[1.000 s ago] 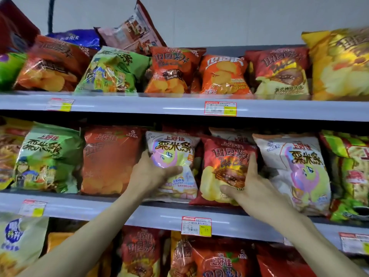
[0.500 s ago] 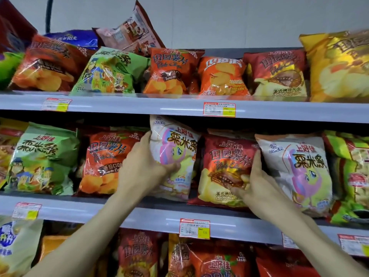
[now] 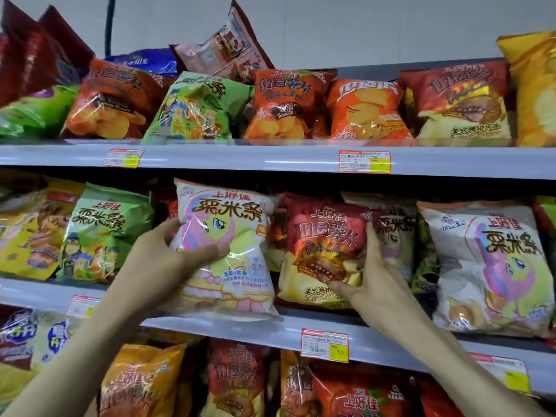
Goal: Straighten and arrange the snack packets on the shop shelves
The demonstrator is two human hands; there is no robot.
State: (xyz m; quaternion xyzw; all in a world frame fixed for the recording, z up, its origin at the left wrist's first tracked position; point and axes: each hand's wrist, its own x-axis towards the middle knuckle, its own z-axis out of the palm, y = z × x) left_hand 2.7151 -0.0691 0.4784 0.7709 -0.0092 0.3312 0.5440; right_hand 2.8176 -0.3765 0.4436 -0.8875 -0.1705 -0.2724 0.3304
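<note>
Left hand (image 3: 164, 260) clamps the white corn-stick packet (image 3: 224, 236), thumb across its front; packet upright, its bottom over the middle shelf (image 3: 391, 346) edge. Right hand (image 3: 374, 281) grips the red potato chip packet (image 3: 322, 236) just beside it, same shelf.

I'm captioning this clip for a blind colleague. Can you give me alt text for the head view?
On the middle shelf, the left hand grips a white pony-print packet while the right hand holds a dark red chip packet beside it. More snack packets fill the top shelf.
</note>
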